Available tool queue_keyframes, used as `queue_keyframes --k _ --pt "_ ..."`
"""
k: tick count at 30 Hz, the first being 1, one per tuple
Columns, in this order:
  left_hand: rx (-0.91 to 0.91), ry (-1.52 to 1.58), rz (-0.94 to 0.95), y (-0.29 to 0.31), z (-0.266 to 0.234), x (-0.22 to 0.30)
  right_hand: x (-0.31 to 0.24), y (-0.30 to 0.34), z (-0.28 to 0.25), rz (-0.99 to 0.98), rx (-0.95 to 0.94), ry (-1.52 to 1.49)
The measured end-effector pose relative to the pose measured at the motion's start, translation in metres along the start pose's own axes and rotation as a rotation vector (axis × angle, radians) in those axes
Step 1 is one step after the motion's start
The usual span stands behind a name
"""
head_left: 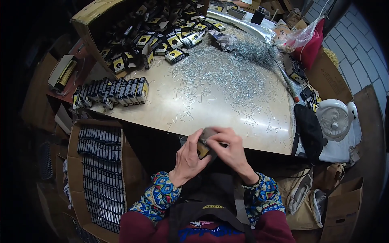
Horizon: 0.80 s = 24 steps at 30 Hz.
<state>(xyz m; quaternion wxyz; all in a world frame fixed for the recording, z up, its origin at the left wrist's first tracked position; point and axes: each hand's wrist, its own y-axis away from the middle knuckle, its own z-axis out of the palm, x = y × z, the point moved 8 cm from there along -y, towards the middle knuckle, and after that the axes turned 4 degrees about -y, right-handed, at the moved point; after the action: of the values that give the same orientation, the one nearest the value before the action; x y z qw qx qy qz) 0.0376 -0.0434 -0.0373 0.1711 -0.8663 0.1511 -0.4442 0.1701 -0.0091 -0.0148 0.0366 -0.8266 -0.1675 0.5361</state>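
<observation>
Just off the table's front edge, my left hand (188,158) grips a small black-and-yellow cardboard box (203,150), its grey end upward. My right hand (230,150) is at the top of that box, thumb and fingers pinched together. What those fingertips hold is hidden; a few shiny bits show beside them. Beyond both hands, small bent metal hooks (227,77) lie scattered over the pale tabletop (162,107), heaped more thickly at the back right. A row of similar small boxes (111,92) stands upright on the table's left side.
A large carton (97,38) on its side spills many small boxes at the back left. Below left, another carton (74,178) holds packed rows of boxes. At right are a white fan (334,121), a black cloth item (310,131) and a thin red-tipped tool (292,91).
</observation>
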Motion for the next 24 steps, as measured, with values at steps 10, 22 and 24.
queue_keyframes --k 10,22,24 --pt "0.023 0.018 -0.056 0.002 -0.003 -0.009 -0.008 -0.008 -0.007 0.125 0.027 -0.165" --pt "0.019 -0.049 -0.201 0.000 -0.003 -0.010 0.009 0.025 0.015 0.119 0.085 -0.370" --pt "0.046 -0.076 -0.203 -0.002 -0.004 -0.009 0.021 0.027 0.019 0.266 0.082 -0.570"
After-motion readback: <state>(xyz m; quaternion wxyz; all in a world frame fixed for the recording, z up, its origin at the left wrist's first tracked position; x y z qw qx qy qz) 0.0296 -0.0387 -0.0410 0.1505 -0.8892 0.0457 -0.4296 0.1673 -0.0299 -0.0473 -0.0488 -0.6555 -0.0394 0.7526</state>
